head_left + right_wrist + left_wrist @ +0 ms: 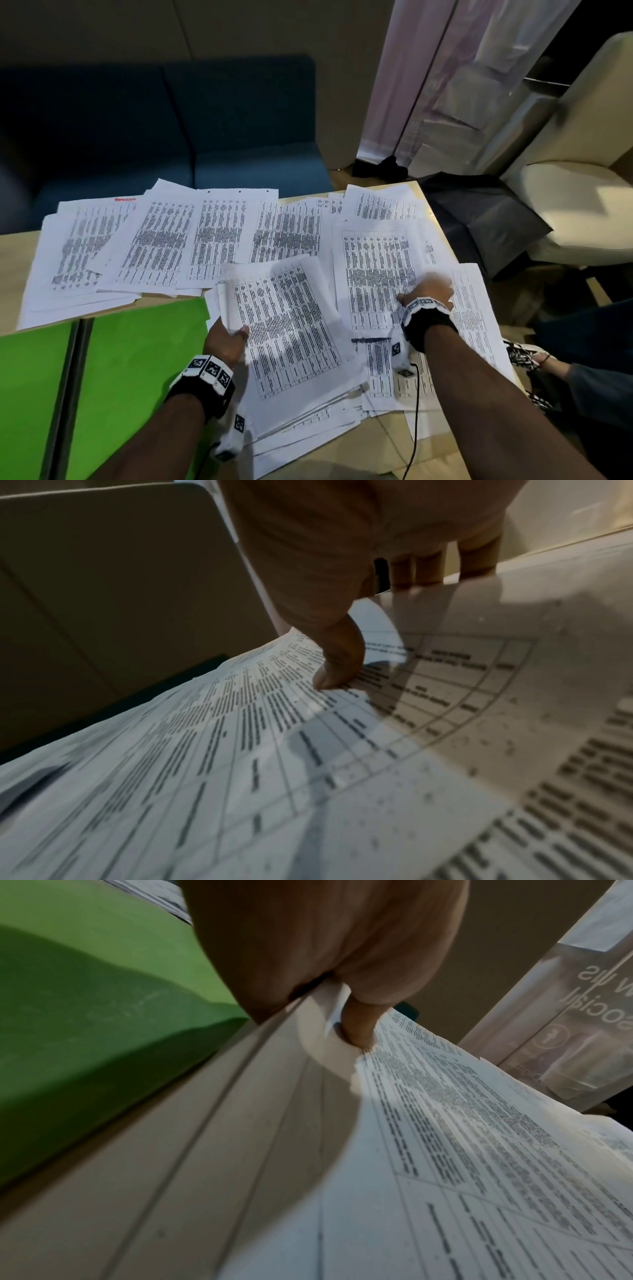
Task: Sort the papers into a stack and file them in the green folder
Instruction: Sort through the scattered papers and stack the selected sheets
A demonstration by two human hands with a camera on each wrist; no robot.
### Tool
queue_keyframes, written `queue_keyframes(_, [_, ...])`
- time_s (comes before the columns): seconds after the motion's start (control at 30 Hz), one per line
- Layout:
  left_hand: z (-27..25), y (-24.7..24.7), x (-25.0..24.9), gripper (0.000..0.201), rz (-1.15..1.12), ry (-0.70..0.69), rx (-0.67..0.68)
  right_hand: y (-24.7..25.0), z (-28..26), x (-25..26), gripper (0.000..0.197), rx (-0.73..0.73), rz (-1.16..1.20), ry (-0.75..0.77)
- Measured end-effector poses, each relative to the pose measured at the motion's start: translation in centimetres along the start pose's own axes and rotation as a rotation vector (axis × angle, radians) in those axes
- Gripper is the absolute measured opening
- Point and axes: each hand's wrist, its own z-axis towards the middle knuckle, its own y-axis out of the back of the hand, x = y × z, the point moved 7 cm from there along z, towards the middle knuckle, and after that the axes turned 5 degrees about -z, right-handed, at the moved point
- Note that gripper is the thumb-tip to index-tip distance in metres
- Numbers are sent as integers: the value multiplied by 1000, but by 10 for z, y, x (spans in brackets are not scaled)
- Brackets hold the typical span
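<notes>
Printed table sheets lie scattered over the wooden table (13,267). The open green folder (137,349) lies flat at the front left, also seen in the left wrist view (85,1015). My left hand (233,334) grips the left edge of a gathered paper stack (291,329), thumb (359,1023) on top and fingers hidden beneath the stack (445,1150). My right hand (426,289) pinches one loose sheet (376,267) on the right. Its thumb (337,666) presses on print while the fingers (424,566) sit behind the raised sheet (514,696).
More sheets (154,240) fan across the far half of the table. A blue sofa (171,120) stands behind, a cream chair (565,192) at the right with a dark bag (479,219). Another person's sandalled foot (534,358) is near the right edge. A black cable (415,411) trails from my right wrist.
</notes>
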Motion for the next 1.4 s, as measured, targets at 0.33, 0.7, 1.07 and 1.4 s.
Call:
queue_keyframes(0.33, [-8, 1, -3, 68, -45, 14, 21, 13, 2, 12, 51, -29, 340, 44])
queue_keyframes(0.7, [6, -5, 14, 71, -72, 59, 48, 120, -11, 7, 25, -288, 821, 348])
queue_keyframes(1.07, [-24, 9, -15, 60, -231, -16, 22, -6, -118, 64, 22, 174, 541, 500])
queue_keyframes(1.4, [-24, 7, -8, 92, -310, -31, 80, -79, -148, 87, 30, 342, 278, 504])
